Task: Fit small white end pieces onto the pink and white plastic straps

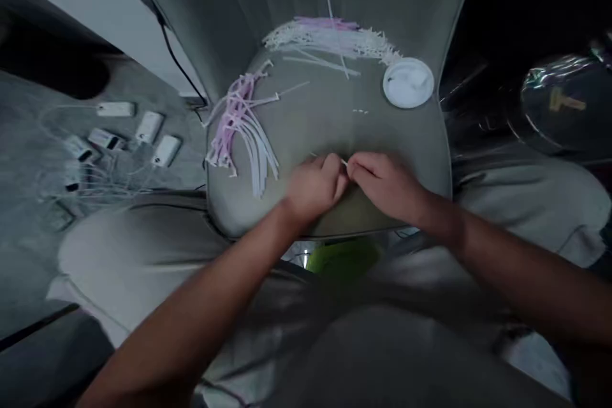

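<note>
My left hand (316, 189) and my right hand (382, 182) meet over the front of a grey chair seat (325, 121). Both are closed in a pinch, fingertips touching, around a thin white strip (343, 162) whose end pokes out between them. A bundle of pink and white strips (241, 131) lies on the seat to the left of my left hand. A longer heap of white and pink strips (329, 38) lies along the back of the seat. A round white lid (408, 83) sits at the back right.
Several white chargers and cables (119, 140) lie on the grey floor to the left. A black cord (179, 64) runs down the wall. A shiny dark object (564, 99) stands at the right. My knees flank the chair, and something green (342, 258) shows below the seat edge.
</note>
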A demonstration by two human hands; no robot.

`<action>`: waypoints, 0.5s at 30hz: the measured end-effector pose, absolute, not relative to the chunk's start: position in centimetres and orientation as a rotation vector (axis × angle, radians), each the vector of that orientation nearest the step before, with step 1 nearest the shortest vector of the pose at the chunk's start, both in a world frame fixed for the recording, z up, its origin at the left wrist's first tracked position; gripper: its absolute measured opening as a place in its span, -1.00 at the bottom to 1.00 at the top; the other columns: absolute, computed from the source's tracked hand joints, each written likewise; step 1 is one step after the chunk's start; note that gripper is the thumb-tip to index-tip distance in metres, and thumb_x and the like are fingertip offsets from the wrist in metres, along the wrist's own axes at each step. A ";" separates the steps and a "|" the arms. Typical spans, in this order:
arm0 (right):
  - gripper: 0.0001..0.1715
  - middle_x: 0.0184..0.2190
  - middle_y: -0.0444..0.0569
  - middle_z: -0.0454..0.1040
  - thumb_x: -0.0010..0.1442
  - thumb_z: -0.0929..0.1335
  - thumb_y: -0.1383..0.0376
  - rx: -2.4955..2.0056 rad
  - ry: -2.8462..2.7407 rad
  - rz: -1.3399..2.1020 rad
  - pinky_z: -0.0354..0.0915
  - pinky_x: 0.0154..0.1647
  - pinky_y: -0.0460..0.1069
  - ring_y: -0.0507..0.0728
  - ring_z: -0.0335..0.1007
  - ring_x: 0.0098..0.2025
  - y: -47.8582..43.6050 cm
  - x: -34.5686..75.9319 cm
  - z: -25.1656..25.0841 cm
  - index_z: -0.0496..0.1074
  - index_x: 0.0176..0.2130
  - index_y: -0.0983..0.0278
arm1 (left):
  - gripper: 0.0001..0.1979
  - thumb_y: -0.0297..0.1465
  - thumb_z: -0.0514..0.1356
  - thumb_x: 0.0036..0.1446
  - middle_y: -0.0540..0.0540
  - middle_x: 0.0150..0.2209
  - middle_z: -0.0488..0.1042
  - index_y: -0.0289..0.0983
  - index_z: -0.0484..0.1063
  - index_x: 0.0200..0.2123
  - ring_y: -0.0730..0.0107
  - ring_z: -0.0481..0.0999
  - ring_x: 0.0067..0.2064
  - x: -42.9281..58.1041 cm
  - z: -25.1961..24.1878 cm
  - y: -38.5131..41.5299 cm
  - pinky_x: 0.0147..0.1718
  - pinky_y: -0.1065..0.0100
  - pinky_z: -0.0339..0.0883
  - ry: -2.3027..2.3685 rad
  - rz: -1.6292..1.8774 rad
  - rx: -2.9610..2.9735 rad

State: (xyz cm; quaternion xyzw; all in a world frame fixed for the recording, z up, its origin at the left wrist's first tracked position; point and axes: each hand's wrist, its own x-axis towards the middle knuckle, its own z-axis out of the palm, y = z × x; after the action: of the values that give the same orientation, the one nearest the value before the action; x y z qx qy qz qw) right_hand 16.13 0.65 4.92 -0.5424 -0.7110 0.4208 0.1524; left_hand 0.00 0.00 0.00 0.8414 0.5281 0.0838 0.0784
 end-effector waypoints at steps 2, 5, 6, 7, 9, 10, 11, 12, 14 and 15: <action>-0.71 -0.51 -0.13 0.32 0.24 0.18 0.31 -1.567 -2.021 1.232 0.00 -0.36 -0.03 0.01 0.20 -0.40 0.6 16.2 4.9 0.29 -0.49 0.29 | -0.78 -0.36 -0.06 0.25 -0.18 -0.40 0.49 -0.29 0.33 -0.31 0.20 0.47 -0.38 0.0 -0.1 0.1 -0.48 0.30 0.05 1.562 0.292 2.494; -0.71 -0.52 -0.14 0.30 0.24 0.18 0.30 -1.568 -1.990 1.250 -0.01 -0.37 -0.03 0.00 0.18 -0.40 0.6 16.2 4.8 0.30 -0.49 0.29 | -0.80 -0.35 -0.04 0.25 -0.19 -0.39 0.49 -0.28 0.32 -0.32 0.23 0.46 -0.37 -0.1 -0.3 0.1 -0.46 0.31 0.09 1.543 0.346 2.471; -0.71 -0.53 -0.15 0.29 0.24 0.18 0.30 -1.565 -1.980 1.250 -0.02 -0.37 -0.03 0.00 0.17 -0.41 0.6 16.2 4.7 0.30 -0.49 0.29 | -0.80 -0.36 -0.04 0.25 -0.19 -0.38 0.50 -0.28 0.32 -0.33 0.23 0.46 -0.37 -0.1 -0.3 0.2 -0.46 0.31 0.10 1.538 0.358 2.468; -0.71 -0.53 -0.15 0.28 0.23 0.19 0.30 -1.559 -1.969 1.252 -0.02 -0.38 -0.03 0.00 0.16 -0.41 0.6 16.2 4.6 0.29 -0.49 0.28 | -0.80 -0.36 -0.04 0.24 -0.19 -0.38 0.50 -0.28 0.33 -0.33 0.23 0.46 -0.36 -0.1 -0.4 0.2 -0.45 0.31 0.11 1.534 0.365 2.467; -0.71 -0.53 -0.16 0.26 0.23 0.18 0.30 -1.546 -1.948 1.257 -0.02 -0.38 -0.03 0.00 0.15 -0.42 0.6 16.1 4.4 0.29 -0.50 0.28 | -0.81 -0.37 -0.04 0.24 -0.19 -0.38 0.50 -0.28 0.33 -0.33 0.24 0.46 -0.35 -0.1 -0.5 0.2 -0.44 0.31 0.13 1.523 0.378 2.466; -0.71 -0.54 -0.16 0.26 0.23 0.18 0.30 -1.541 -1.936 1.266 -0.02 -0.38 -0.04 0.00 0.14 -0.42 0.6 16.0 4.4 0.28 -0.50 0.28 | -0.81 -0.37 -0.04 0.24 -0.19 -0.38 0.50 -0.28 0.33 -0.33 0.24 0.46 -0.35 -0.1 -0.5 0.2 -0.43 0.31 0.14 1.518 0.385 2.465; -0.72 -0.54 -0.16 0.25 0.22 0.18 0.31 -1.539 -1.923 1.278 -0.02 -0.38 -0.04 0.00 0.13 -0.43 0.6 16.0 4.3 0.28 -0.50 0.28 | -0.81 -0.37 -0.04 0.24 -0.19 -0.38 0.50 -0.28 0.32 -0.33 0.24 0.46 -0.35 -0.1 -0.6 0.2 -0.43 0.30 0.15 1.514 0.393 2.464; -0.72 -0.55 -0.17 0.23 0.22 0.18 0.31 -1.540 -1.909 1.291 -0.02 -0.37 -0.04 -0.01 0.13 -0.43 0.6 15.9 4.3 0.27 -0.51 0.28 | -0.81 -0.37 -0.04 0.24 -0.18 -0.38 0.49 -0.28 0.32 -0.33 0.24 0.46 -0.35 -0.1 -0.6 0.2 -0.42 0.30 0.16 1.513 0.401 2.462; -0.72 -0.55 -0.17 0.22 0.21 0.18 0.32 -1.549 -1.886 1.312 -0.01 -0.37 -0.04 -0.01 0.12 -0.44 0.6 15.8 4.2 0.27 -0.51 0.28 | -0.81 -0.37 -0.04 0.25 -0.18 -0.38 0.49 -0.28 0.33 -0.33 0.25 0.46 -0.36 -0.1 -0.7 0.1 -0.42 0.30 0.17 1.515 0.414 2.457; -0.72 -0.55 -0.17 0.22 0.21 0.18 0.31 -1.556 -1.876 1.317 -0.01 -0.37 -0.04 0.00 0.12 -0.44 0.6 15.8 4.2 0.27 -0.51 0.28 | -0.80 -0.38 -0.04 0.25 -0.18 -0.38 0.49 -0.29 0.33 -0.32 0.26 0.46 -0.37 -0.1 -0.7 0.1 -0.42 0.31 0.17 1.517 0.417 2.456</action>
State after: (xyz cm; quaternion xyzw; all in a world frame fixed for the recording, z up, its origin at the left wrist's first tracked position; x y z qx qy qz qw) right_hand 15.78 0.64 4.20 -0.5520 -0.6656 0.4672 0.1845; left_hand -0.10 0.14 -0.67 0.8367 0.5169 0.1420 0.1121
